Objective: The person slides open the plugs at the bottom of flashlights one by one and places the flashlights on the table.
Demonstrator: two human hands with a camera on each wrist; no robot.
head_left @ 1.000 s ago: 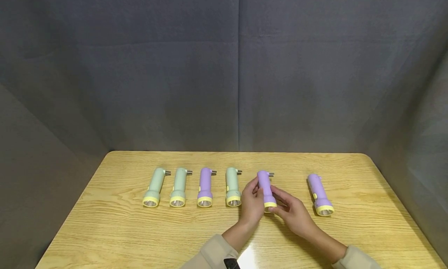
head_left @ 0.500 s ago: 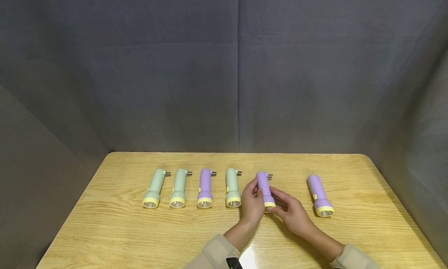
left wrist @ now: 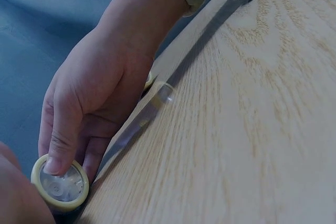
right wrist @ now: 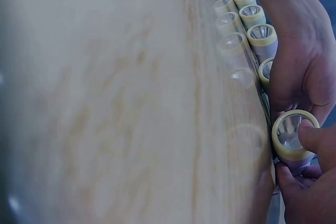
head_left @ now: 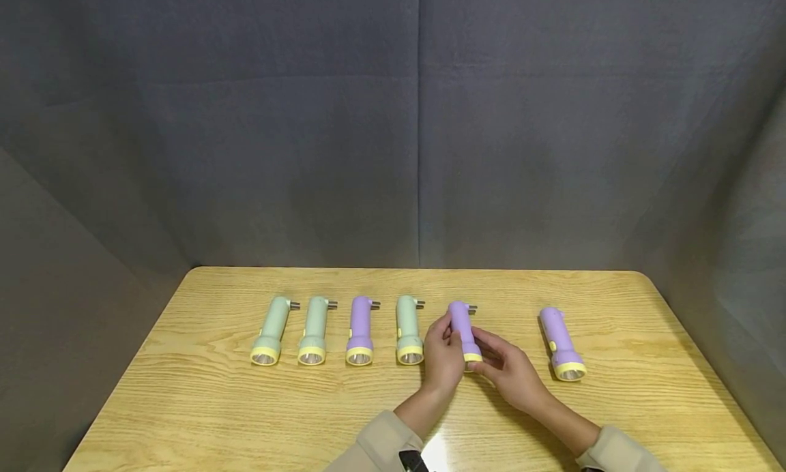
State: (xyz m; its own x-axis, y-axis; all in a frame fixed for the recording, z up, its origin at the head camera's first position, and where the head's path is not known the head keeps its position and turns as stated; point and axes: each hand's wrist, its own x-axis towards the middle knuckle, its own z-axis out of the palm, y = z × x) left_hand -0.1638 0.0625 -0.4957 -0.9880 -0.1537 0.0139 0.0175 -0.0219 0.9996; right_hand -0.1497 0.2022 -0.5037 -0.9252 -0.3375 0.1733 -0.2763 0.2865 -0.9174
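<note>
A purple flashlight with a yellow rim lies between my two hands, its lens toward me and its plug prongs pointing right. My left hand holds the body from the left, fingers along the side and thumb near the top. From the right, my right hand grips the head end. In the left wrist view the right hand has its thumb over the clear lens. The right wrist view shows the same lens under that thumb, with the left hand behind.
Left of my hands, green flashlights and a purple one lie in a row, lenses toward me. Another purple flashlight lies tilted at the right. A grey curtain stands behind the wooden table.
The held purple flashlight has shifted slightly left, its prong end a little more than its lens end. Both hands keep their grip. The other flashlights have stayed in place.
</note>
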